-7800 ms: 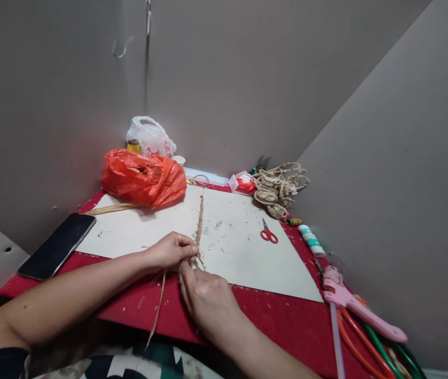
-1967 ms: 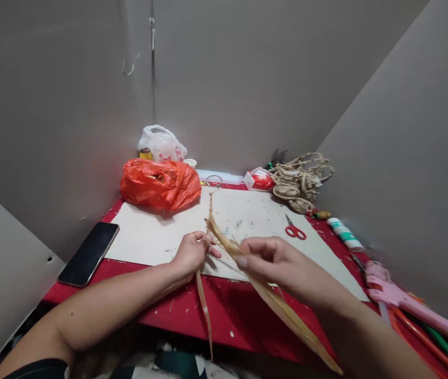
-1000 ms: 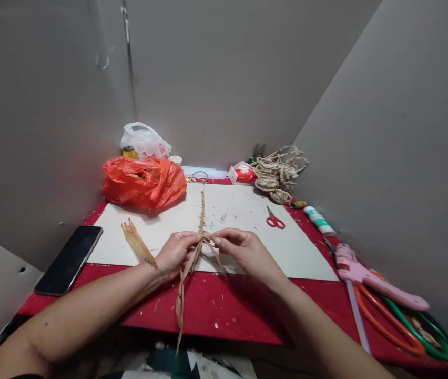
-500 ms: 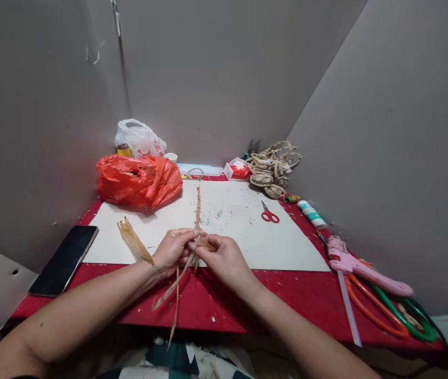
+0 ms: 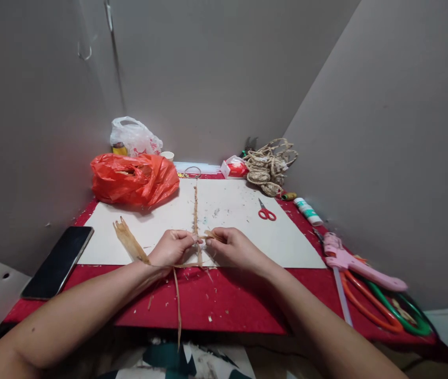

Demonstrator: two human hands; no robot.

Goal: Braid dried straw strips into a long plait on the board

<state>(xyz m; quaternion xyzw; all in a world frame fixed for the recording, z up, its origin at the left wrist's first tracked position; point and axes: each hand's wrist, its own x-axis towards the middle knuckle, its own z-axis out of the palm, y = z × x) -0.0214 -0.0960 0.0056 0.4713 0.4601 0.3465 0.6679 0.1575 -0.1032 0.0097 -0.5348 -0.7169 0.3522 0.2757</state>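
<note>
A thin braided cord of dry tan fibre (image 5: pixel 195 208) runs from a metal ring (image 5: pixel 192 171) at the back down to my hands. My left hand (image 5: pixel 173 246) pinches the cord's near end between thumb and fingers. Just right of it, my right hand (image 5: pixel 230 245) is closed on a flat dry fibre strip (image 5: pixel 210 236). One long loose strand (image 5: pixel 177 302) hangs over the table's front edge. A bundle of dry husk strips (image 5: pixel 129 241) lies beside my left wrist. How the strands cross between my fingertips is too small to tell.
A white board (image 5: pixel 243 195) covers the red cloth (image 5: pixel 243 300). Red-handled scissors (image 5: pixel 266 212), a pink glue gun (image 5: pixel 360 263) and rope coils (image 5: pixel 265 171) lie on the right. A red plastic bag (image 5: pixel 135 181) and a phone (image 5: pixel 57 262) are on the left.
My hands have drawn slightly apart, the right one moving right with its strip. The loose strands below have swung, and one now lies sideways near the board's front edge. The view has shifted slightly.
</note>
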